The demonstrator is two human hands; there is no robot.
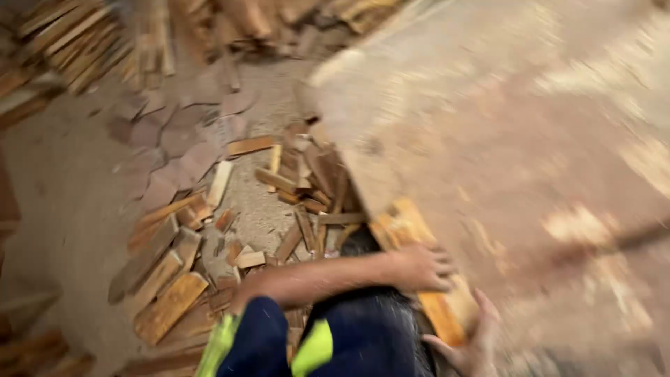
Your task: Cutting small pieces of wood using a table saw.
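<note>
The picture is blurred by motion. My left hand (424, 268) reaches across from the lower left, its fingers spread on an orange-brown wooden board (426, 279) at the edge of a big dusty work surface (516, 139). From below, my right hand (469, 342) grips the near end of the same board. Both hands meet at that edge. My dark blue sleeve with yellow-green trim (265, 342) fills the bottom middle.
Several short wood offcuts (174, 279) lie scattered on the sawdust-covered floor (63, 181) to the left. More pieces are heaped under the table edge (307, 181). Stacked planks (70, 42) sit at the top left, and thin reddish flakes (174, 139) lie on the floor.
</note>
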